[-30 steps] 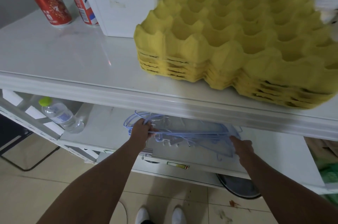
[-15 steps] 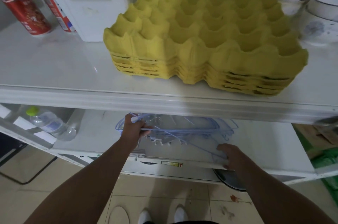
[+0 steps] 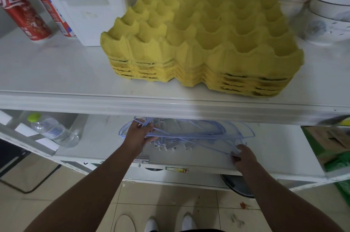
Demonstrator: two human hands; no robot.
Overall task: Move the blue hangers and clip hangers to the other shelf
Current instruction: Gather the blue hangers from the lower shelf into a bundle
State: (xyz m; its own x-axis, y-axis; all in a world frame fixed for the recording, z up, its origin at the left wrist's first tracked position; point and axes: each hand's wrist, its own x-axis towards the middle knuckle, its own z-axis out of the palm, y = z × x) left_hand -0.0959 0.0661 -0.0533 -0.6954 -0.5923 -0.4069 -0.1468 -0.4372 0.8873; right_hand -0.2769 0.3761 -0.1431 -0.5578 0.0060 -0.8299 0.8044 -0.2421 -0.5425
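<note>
On the lower shelf [image 3: 274,146], the left hand [image 3: 137,137] has its grip curled round the blue hangers [image 3: 198,133] at their left end. The right hand [image 3: 244,158] pinches one wire at their right end. Yellow egg trays [image 3: 204,42] sit on the upper shelf [image 3: 56,72].

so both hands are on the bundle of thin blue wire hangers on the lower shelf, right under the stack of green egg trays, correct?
Almost. The stack of moulded pulp egg trays is yellow, not green, as the head view shows. The rest holds: the left hand and right hand both grip the bundle of thin blue wire hangers on the lower shelf.
</note>
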